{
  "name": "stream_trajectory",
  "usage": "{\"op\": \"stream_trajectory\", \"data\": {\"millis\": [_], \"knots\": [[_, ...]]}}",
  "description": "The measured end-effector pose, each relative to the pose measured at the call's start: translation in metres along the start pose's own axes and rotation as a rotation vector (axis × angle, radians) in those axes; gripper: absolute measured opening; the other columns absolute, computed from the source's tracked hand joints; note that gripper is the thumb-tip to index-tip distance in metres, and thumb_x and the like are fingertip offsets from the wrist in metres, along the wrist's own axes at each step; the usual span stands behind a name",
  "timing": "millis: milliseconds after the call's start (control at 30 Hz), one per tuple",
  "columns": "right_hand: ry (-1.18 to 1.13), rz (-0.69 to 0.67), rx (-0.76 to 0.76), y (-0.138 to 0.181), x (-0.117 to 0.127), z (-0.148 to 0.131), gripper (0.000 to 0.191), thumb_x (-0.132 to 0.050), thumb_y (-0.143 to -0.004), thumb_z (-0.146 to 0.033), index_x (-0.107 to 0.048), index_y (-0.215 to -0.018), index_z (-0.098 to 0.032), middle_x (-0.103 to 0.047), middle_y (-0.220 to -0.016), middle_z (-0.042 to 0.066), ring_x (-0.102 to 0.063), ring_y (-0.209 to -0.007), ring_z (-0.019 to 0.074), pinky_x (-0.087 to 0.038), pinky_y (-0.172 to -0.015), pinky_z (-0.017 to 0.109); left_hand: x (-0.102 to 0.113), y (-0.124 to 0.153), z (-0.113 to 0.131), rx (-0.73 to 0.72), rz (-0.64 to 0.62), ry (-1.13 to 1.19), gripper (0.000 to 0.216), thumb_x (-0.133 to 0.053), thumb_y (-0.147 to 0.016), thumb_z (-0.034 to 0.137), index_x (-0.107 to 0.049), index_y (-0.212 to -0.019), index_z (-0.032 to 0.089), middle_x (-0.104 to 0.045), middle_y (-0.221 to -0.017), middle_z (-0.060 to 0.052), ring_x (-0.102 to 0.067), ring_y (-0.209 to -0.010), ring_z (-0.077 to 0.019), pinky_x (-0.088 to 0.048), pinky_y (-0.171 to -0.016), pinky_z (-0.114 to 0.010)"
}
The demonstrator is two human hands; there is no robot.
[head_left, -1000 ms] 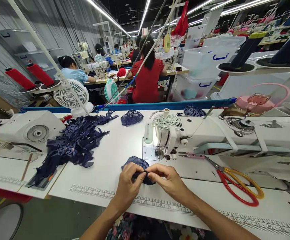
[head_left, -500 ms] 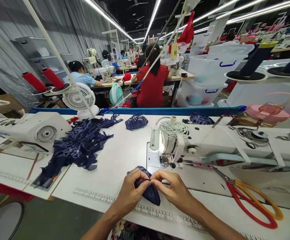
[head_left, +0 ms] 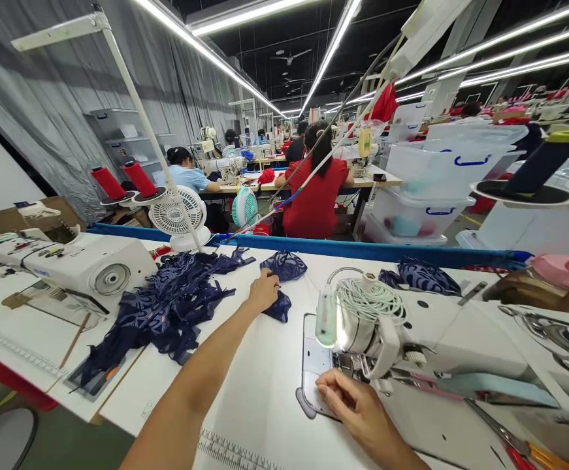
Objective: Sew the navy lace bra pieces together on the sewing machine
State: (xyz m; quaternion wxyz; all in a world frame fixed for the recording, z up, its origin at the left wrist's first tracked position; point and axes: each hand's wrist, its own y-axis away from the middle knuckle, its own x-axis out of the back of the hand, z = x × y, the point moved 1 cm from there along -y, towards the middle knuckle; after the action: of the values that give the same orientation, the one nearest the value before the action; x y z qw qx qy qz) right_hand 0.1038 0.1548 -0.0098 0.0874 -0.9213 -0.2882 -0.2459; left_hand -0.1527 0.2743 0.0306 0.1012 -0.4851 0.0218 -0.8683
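Note:
My left hand [head_left: 264,291] reaches to the back of the white table, its fingers closed on a small navy sheer fabric piece [head_left: 279,308]. Touching or just in front of it lies another navy fabric piece [head_left: 289,266], cup-like in shape. My right hand [head_left: 355,408] is curled with thumb and fingers pressed together beside the needle plate [head_left: 317,365] of the sewing machine [head_left: 367,320]. Whatever its fingertips may hold is too small or hidden to tell. Left of my left arm spreads a heap of navy fabric strips [head_left: 166,303].
Scissors [head_left: 497,424] lie at the right, partly cut off. A second sewing machine [head_left: 93,264] and a white fan [head_left: 179,212] stand at left. A ruler strip [head_left: 230,450] runs along the front edge. Other people sit working beyond the blue rail [head_left: 362,248].
My hands have parted. The left has carried the navy fabric piece from the front edge to the back; the right has let go and rests by the needle plate. The view has tilted up.

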Motion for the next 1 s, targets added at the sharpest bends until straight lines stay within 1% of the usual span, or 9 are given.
{"op": "stream_trajectory", "data": {"millis": [167,300,400,467,533,667,800,900,1000], "knots": [[0.094,0.002,0.072,0.001,0.004,0.004,0.027,-0.044,-0.095,-0.039,-0.06,-0.079,-0.022,-0.059,-0.067,-0.001,-0.054,-0.061,0.014,-0.038,-0.054,0.023,-0.011,0.011,-0.001,0.01,0.02,0.006,0.015,-0.057,-0.092,0.025,-0.061,-0.101,0.015,-0.061,-0.109,-0.006,-0.059,-0.099,-0.0201,-0.048,-0.089,-0.042],[0.243,0.18,0.319,0.009,0.003,0.002,0.017,-0.045,-0.096,-0.028,-0.061,-0.098,-0.022,-0.066,-0.079,0.003,-0.061,-0.067,0.0146,-0.047,-0.058,0.022,-0.004,0.084,-0.003,-0.035,0.008,0.1,0.012,-0.05,-0.088,0.011,-0.06,-0.086,0.018,-0.062,-0.095,-0.003,-0.059,-0.093,-0.0176,-0.045,-0.088,-0.033],[0.439,0.388,0.607,0.018,-0.002,-0.009,0.039,-0.054,-0.09,-0.019,-0.052,-0.129,-0.019,-0.065,-0.11,0.011,-0.063,-0.101,0.0223,-0.051,-0.084,0.031,0.009,0.154,-0.002,-0.105,-0.105,0.201,0.011,-0.056,-0.081,0.009,-0.058,-0.076,0.018,-0.064,-0.085,0.0,-0.06,-0.083,-0.0144,-0.046,-0.079,-0.025],[0.533,0.406,0.725,0.022,-0.009,-0.02,0.049,-0.056,-0.087,-0.015,-0.049,-0.135,-0.017,-0.062,-0.119,0.014,-0.057,-0.113,0.0267,-0.045,-0.098,0.039,0.02,0.193,0.0,-0.156,-0.211,0.273,0.012,-0.06,-0.075,0.007,-0.059,-0.076,0.019,-0.064,-0.082,0.002,-0.059,-0.08,-0.0129,-0.045,-0.074,-0.022],[0.504,0.319,0.764,0.024,-0.014,-0.029,0.039,-0.052,-0.087,-0.011,-0.056,-0.125,-0.018,-0.066,-0.106,0.01,-0.061,-0.101,0.0239,-0.042,-0.098,0.042,0.033,0.218,0.002,-0.168,-0.325,0.39,0.012,-0.061,-0.075,0.008,-0.06,-0.079,0.019,-0.063,-0.083,0.002,-0.057,-0.079,-0.0128,-0.043,-0.072,-0.021],[0.198,0.12,0.524,0.029,-0.017,-0.045,0.016,-0.045,-0.095,-0.016,-0.06,-0.094,-0.021,-0.063,-0.076,0.0,-0.057,-0.068,0.0144,-0.045,-0.069,0.028,0.061,0.234,0.013,-0.097,-0.311,0.445,0.009,-0.058,-0.081,0.011,-0.061,-0.081,0.02,-0.063,-0.098,-0.003,-0.057,-0.084,-0.0143,-0.041,-0.072,-0.024],[0.04,-0.061,0.212,0.037,-0.013,-0.062,0.024,-0.048,-0.095,-0.028,-0.056,-0.074,-0.02,-0.052,-0.062,-0.003,-0.046,-0.058,0.0113,-0.034,-0.055,0.024,0.066,0.236,0.041,-0.218,-0.391,0.433,0.009,-0.058,-0.084,0.016,-0.065,-0.085,0.022,-0.052,-0.132,-0.006,-0.057,-0.099,-0.0177,-0.044,-0.079,-0.026],[-0.052,-0.051,0.088,0.043,-0.005,-0.068,0.024,-0.054,-0.09,-0.03,-0.055,-0.07,-0.019,-0.048,-0.062,-0.004,-0.044,-0.06,0.0109,-0.031,-0.054,0.023,0.054,0.234,0.052,-0.282,-0.349,0.499,0.01,-0.056,-0.085,0.015,-0.063,-0.084,0.022,-0.062,-0.104,-0.005,-0.057,-0.095,-0.0185,-0.044,-0.082,-0.028],[-0.233,0.05,-0.034,0.05,0.003,-0.061,0.022,-0.058,-0.088,-0.037,-0.058,-0.075,-0.019,-0.049,-0.066,-0.003,-0.044,-0.063,0.0115,-0.034,-0.056,0.022,0.041,0.232,0.047,-0.189,-0.301,0.528,0.007,-0.056,-0.086,0.019,-0.06,-0.081,0.021,-0.063,-0.085,-0.003,-0.058,-0.084,-0.0177,-0.045,-0.078,-0.029]]}}
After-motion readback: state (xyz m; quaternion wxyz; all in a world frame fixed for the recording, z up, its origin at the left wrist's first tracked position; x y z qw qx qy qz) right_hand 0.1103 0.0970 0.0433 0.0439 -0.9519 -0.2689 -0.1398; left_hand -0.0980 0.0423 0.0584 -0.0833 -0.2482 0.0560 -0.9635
